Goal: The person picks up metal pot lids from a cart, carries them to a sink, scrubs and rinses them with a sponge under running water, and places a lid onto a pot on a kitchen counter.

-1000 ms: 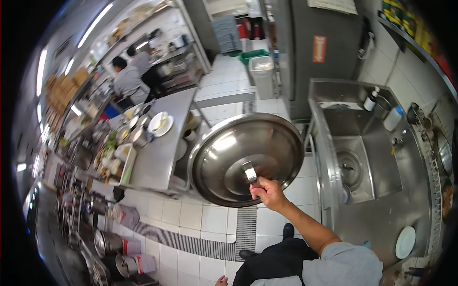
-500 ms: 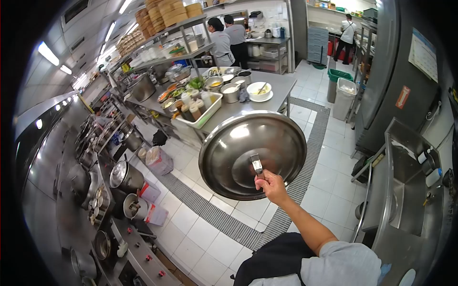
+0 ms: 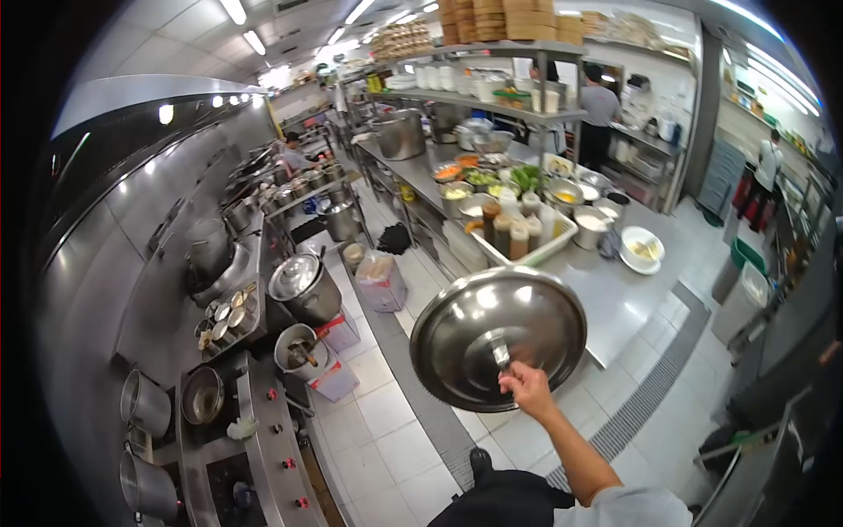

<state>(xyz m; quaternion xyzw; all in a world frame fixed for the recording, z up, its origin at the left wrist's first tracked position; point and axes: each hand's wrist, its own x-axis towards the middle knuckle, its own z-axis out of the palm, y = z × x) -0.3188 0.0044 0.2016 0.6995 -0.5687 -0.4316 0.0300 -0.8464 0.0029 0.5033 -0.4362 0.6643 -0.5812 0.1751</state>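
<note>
A large round metal pot lid (image 3: 457, 351) is held out in front of me, its domed outer face tilted toward the camera. My right hand (image 3: 528, 389) is closed around the handle at the middle of this lid. The lid hangs over the tiled floor, close to the near corner of the steel prep table (image 3: 606, 316). On that table, behind the lid, sits a white tray (image 3: 562, 241) of sauce bottles. My left hand is out of view.
To the left runs a stove (image 3: 263, 457) with red knobs, a wok (image 3: 204, 395) and deep pots. Beside it stand a lidded stockpot (image 3: 307, 294) and an open pot (image 3: 301, 353). A white bowl (image 3: 643, 248) rests on the table. Other people work farther back.
My view has swung left, bringing more of the stove and cooking line into sight, while the sink on the right has mostly left it. The lid stays in my right hand.
</note>
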